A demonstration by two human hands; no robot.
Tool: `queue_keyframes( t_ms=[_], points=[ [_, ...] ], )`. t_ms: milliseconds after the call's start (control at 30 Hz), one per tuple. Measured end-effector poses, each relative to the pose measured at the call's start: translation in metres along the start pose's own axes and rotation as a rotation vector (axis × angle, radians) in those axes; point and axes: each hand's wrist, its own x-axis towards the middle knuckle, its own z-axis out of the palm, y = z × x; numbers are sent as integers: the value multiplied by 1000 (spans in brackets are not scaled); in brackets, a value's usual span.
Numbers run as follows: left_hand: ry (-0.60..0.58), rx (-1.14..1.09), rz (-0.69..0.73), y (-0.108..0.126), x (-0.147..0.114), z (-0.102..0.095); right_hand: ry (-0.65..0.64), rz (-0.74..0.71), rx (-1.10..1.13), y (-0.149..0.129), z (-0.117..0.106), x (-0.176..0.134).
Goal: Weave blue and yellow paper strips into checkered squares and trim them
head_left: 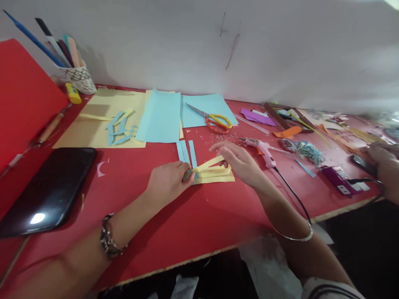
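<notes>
Yellow paper strips [215, 178] lie crossed with light blue paper strips [183, 151] on the red table. At the crossing, my left hand [166, 180] pinches the woven paper strips, its fingertips hiding part of the weave. One yellow strip [207, 164] slants up from there into my right hand [238, 160], which grips it near its far end with the index finger stretched over it. The other yellow strips rest flat below that hand, and the blue ones point away toward the wall.
Scissors [215, 119] lie on blue sheets [160, 118] behind my hands. A pink glue gun [260, 150] with its cord is at right, near a purple power box [338, 180]. A phone [50, 189] lies left. Another person's hand [385, 162] is at far right.
</notes>
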Motion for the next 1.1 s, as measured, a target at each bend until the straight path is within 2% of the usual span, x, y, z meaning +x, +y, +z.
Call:
queue_keyframes(
  t_ms=[300,600,767,1100],
  points=[
    [-2,5,-20,1,0,-2,100,56,-436,19,-6,-10],
    [4,-24,-21,1,0,-1,154,32,-656,29,4,-18],
    [36,-26,-13,1,0,-1,157,4,-666,34,6,-23],
    [78,-12,9,0,0,3,91,49,-649,38,2,-27]
  ],
)
